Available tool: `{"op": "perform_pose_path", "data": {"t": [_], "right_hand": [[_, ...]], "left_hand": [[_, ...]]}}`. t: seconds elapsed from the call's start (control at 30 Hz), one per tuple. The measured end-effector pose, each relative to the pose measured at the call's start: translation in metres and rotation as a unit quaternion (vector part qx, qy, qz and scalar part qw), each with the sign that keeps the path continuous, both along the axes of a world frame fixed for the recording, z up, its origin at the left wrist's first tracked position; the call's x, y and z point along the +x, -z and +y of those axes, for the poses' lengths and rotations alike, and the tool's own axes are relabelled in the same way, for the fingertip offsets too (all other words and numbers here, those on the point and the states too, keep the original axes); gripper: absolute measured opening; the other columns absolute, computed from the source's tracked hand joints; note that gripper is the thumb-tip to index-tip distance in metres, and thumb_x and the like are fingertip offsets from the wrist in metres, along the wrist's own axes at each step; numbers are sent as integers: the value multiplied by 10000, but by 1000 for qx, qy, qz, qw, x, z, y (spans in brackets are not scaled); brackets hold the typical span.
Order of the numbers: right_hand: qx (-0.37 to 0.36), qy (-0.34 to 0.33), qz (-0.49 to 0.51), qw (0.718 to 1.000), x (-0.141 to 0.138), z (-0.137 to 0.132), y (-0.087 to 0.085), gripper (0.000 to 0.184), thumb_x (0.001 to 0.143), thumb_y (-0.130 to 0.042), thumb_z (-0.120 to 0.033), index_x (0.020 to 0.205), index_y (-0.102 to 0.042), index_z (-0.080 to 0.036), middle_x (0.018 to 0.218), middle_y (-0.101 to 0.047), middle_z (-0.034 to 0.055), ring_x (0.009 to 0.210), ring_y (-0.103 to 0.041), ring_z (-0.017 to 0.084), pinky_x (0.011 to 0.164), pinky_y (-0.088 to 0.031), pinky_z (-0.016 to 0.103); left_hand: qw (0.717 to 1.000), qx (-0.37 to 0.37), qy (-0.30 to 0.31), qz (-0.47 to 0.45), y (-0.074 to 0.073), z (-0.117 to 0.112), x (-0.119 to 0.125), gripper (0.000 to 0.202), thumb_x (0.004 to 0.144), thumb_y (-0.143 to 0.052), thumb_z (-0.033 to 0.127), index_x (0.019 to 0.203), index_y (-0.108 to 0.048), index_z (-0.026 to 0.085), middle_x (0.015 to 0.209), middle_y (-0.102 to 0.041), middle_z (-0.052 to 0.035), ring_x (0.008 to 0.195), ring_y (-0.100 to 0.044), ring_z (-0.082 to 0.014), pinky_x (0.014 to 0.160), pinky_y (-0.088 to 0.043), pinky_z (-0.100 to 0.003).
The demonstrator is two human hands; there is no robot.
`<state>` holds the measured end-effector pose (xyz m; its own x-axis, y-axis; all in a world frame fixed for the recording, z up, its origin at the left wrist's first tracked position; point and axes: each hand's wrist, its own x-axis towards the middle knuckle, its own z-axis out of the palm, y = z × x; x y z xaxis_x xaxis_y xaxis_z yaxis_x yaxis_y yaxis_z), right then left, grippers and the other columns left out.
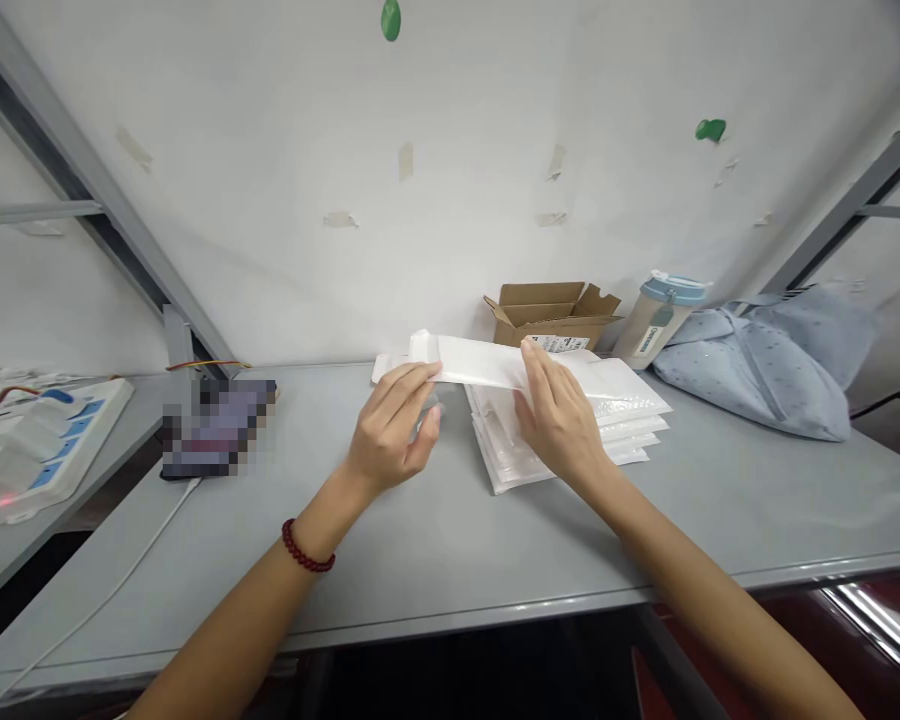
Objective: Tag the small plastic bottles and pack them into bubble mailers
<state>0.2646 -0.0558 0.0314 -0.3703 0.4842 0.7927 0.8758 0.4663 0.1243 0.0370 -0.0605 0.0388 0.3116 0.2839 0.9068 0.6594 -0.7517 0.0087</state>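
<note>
A flat, narrow white carton (480, 360) with a flap at its left end is held level above the tabletop. My right hand (559, 410) grips its right end, the fingers along the far side and the thumb nearer me. My left hand (394, 430) is at the left end; its fingertips touch the carton near the flap while the thumb stands apart below. Beneath and to the right lies a pile of white bubble mailers (615, 390), partly covered by my right hand. A pale flat piece (381, 368) shows behind my left fingers; I cannot make out what it is.
An open cardboard box (559, 305) stands against the wall behind the mailers. Right of it are a tumbler with a blue lid (656, 315) and a light blue cloth bag (757, 360). A blurred phone-like object (221, 430) with a white cable and a power strip (52, 450) are left.
</note>
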Motion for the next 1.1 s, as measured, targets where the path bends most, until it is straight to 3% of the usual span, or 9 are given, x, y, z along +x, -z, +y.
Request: {"op": "perform_pose_path", "data": {"t": [0.1,0.17,0.23,0.33,0.43,0.6,0.8,0.97,1.1], "right_hand": [[13,6,-19,1000,6,6,5,561,866,-300,12,1415,-355,-92,1287,-591,161,1226,-535,226,972,-459,384],[18,8,-34,999,8,8,6,521,861,-300,31,1334,-468,-106,1267,-613,134,1207,-555,217,948,-472,357],[15,3,-46,999,8,7,5,511,858,-302,37,1300,-507,-119,1281,-606,124,1218,-546,215,946,-466,355],[3,-16,-66,998,4,3,2,526,856,-306,33,1310,-506,-142,1316,-579,124,1257,-511,214,956,-449,369],[-4,-39,-85,996,-1,-1,2,515,839,-336,29,1287,-522,-146,1319,-575,132,1279,-486,220,954,-444,374],[-45,-63,-88,993,-8,-10,-1,520,795,-476,-102,1315,-462,-109,1390,-476,196,1342,-384,280,986,-414,431],[-112,-49,-135,983,-12,-22,-9,834,695,-613,-401,1429,-286,-176,1494,-232,239,1391,-171,428,1000,-242,640],[-113,-62,-125,984,-15,-26,-8,875,670,-609,-454,1423,-268,-168,1332,-360,217,1280,-299,416,989,-232,623],[-78,-73,-116,987,-15,-24,-6,801,696,-620,-397,1396,-296,-179,1247,-406,192,1171,-394,355,980,-272,563]], "left_hand": [[993,-79,-12,-90,0,-3,4,315,919,-384,254,906,-687,173,1165,-647,-111,1148,-524,-256,916,-467,-442],[965,-173,-42,-191,-5,-3,2,383,936,-377,334,833,-707,169,1190,-632,-111,1191,-487,-265,934,-450,-429],[904,-307,-32,-296,-11,1,-2,427,919,-408,436,825,-715,154,1154,-648,-118,1157,-520,-277,910,-463,-412],[769,-511,89,-373,-18,7,-12,456,857,-482,509,873,-709,113,1010,-694,-139,986,-617,-274,772,-516,-378],[691,-592,162,-382,-19,11,-17,335,768,-618,413,838,-699,96,873,-709,-120,826,-643,-236,671,-513,-336],[698,-608,167,-340,-16,6,-12,178,735,-658,300,812,-715,151,755,-699,-38,685,-626,-168,643,-489,-297],[731,-614,215,-205,-17,-4,-2,162,767,-660,328,749,-706,173,734,-685,-14,697,-616,-161,663,-472,-281],[728,-621,225,-182,-11,-5,3,222,751,-684,389,728,-683,168,709,-666,-21,663,-606,-162,597,-455,-269],[732,-624,187,-201,-9,-3,5,237,728,-694,403,721,-670,167,671,-646,-12,621,-590,-153,566,-443,-262]]}}
